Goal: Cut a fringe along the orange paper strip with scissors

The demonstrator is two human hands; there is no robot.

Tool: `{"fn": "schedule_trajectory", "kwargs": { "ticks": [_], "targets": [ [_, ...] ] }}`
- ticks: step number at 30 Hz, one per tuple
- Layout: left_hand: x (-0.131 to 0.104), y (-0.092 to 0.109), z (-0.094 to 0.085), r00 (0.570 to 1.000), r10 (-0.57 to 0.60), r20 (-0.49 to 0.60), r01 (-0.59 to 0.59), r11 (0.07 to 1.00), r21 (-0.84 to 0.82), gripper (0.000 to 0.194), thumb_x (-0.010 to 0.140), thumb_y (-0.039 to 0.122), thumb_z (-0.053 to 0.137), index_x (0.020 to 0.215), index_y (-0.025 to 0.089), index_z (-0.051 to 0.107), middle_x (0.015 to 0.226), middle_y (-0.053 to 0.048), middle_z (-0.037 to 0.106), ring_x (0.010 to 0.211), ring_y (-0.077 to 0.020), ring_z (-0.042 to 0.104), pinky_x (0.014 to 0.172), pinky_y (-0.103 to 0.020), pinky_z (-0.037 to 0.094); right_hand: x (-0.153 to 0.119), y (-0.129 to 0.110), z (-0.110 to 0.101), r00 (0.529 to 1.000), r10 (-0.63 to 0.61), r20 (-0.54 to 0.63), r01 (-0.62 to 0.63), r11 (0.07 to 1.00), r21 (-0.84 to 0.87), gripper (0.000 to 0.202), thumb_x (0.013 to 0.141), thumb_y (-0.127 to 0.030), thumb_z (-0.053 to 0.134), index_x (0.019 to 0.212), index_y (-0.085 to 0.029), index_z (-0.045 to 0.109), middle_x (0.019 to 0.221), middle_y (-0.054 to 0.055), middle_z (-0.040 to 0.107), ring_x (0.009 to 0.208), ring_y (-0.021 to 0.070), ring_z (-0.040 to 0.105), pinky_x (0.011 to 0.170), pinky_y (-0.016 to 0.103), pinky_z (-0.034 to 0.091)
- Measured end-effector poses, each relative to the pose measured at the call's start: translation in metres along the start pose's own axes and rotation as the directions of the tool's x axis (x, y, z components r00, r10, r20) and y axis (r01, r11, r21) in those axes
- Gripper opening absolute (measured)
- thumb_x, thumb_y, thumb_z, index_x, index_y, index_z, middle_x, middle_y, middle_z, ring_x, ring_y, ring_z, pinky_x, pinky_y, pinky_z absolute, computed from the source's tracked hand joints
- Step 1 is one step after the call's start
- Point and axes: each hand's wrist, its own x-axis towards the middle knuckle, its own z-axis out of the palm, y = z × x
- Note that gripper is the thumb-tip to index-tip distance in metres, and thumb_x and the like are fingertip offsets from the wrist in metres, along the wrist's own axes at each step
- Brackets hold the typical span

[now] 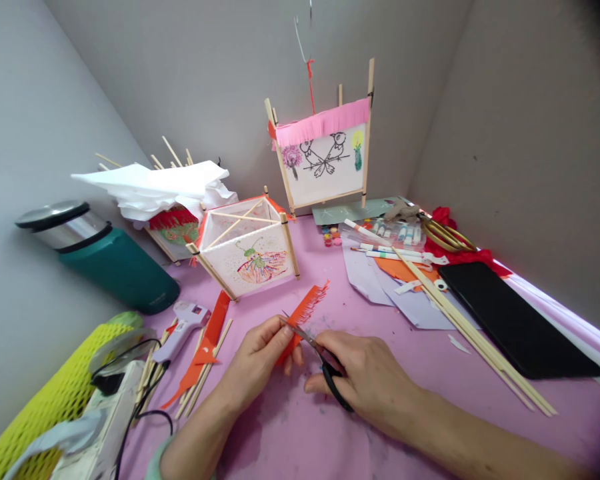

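My left hand [261, 350] pinches a strip of red-orange paper [305, 308] over the middle of the pink table [325, 263]. Fringe cuts line the strip's upper right edge. In my right hand [363, 373] are black-handled scissors [334, 380], their blades pointing left and lying across the paper beside my left fingertips. Behind my hands stands a stick-framed lantern [250, 250] with a colourful insect drawing. Another lantern [327, 160], with two birds and a pink fringe, hangs from a hook by a red string.
At the left are a teal bottle [120, 267], a purple glue gun [183, 327], sticks, red paper scraps [213, 333] and a power strip [115, 420] with cables. Markers [390, 253], long sticks [470, 327] and a black phone [515, 317] lie at the right.
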Motion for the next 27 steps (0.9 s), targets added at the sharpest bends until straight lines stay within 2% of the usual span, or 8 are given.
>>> {"fn": "schedule_trajectory", "kwargs": {
  "ticks": [21, 27],
  "targets": [
    [0.0005, -0.0027, -0.0024, 0.999, -0.03, 0.02, 0.031, 0.995, -0.09, 0.027, 0.085, 0.037, 0.051, 0.071, 0.015, 0.054, 0.059, -0.002, 0.062, 0.047, -0.0097, 0.046, 0.05, -0.022, 0.036, -0.0002, 0.0041, 0.003, 1.0, -0.022, 0.009, 0.022, 1.0, 0.0, 0.029, 0.083, -0.049, 0.057, 0.079, -0.021, 0.052, 0.071, -0.002, 0.062, 0.06, 0.0128, 0.053, 0.055, 0.022, 0.03],
    [0.0007, -0.0027, -0.0023, 0.999, -0.033, -0.002, 0.033, 0.998, -0.055, 0.024, 0.086, 0.036, 0.05, 0.076, 0.015, 0.054, 0.058, -0.001, 0.06, 0.048, -0.0103, 0.047, 0.05, -0.022, 0.036, 0.001, 0.0003, -0.0006, 1.0, 0.003, 0.005, -0.003, 1.0, 0.022, 0.03, 0.076, -0.048, 0.066, 0.077, -0.022, 0.052, 0.071, -0.004, 0.061, 0.061, 0.0125, 0.053, 0.055, 0.022, 0.029]
  ]
}}
